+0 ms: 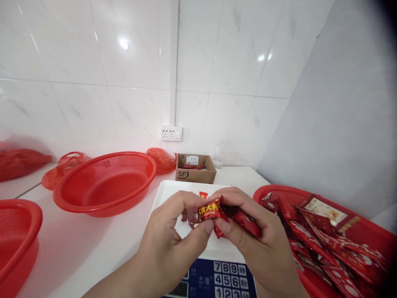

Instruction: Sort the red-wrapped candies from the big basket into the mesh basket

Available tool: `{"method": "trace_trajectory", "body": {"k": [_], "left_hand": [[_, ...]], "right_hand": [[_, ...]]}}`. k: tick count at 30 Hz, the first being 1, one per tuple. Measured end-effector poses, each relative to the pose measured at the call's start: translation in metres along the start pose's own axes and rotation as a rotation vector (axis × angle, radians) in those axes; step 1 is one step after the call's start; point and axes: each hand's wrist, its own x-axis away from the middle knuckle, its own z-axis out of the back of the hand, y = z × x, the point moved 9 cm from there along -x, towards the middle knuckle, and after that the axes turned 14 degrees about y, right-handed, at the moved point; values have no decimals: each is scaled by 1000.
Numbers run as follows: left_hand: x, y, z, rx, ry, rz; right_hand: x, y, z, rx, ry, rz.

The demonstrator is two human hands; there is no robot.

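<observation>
A small red wrapped candy with yellow lettering is pinched between my two hands, above the white pan of a weighing scale. My left hand grips its left end between thumb and fingers. The fingers of my right hand close on its right end. More red packets show under the right palm; whether they are held or lie on the pan I cannot tell. Behind my left fingers, other red wrappers are partly hidden. The scale's blue keypad sits below my hands.
On the right, a red basket is heaped with red snack packets. Behind the scale stands an SF cardboard box holding packets. Red perforated baskets and red plastic bags line the left and back. A tiled wall bounds the table.
</observation>
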Motion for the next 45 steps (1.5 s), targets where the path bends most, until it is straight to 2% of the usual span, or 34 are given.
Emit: {"method": "trace_trajectory", "body": {"k": [2, 8, 14, 22, 27, 31, 36, 39, 45], "left_hand": [[-1, 1, 1, -22, 14, -18], [-3, 18, 4, -56, 78, -165], [-1, 27, 5, -116, 113, -261], [-1, 38, 8, -141, 160, -384], [1, 34, 15, -115, 198, -356], [2, 31, 18, -111, 220, -331], [3, 40, 10, -207, 184, -462], [5, 42, 4, -308, 148, -549], [14, 54, 3, -388, 166, -741]], "right_hand": [[0, -2, -1, -6, -1, 10], [-1, 1, -6, -25, -57, -88], [-3, -7, 0, -11, 6, 23], [-2, -5, -1, -77, 6, 39], [-1, 1, 1, -34, -22, -61], [-1, -4, 10, 6, 30, 6], [-4, -9, 13, 172, 97, 85], [-3, -10, 9, 174, 75, 79], [-1, -13, 8, 177, 77, 109]]}}
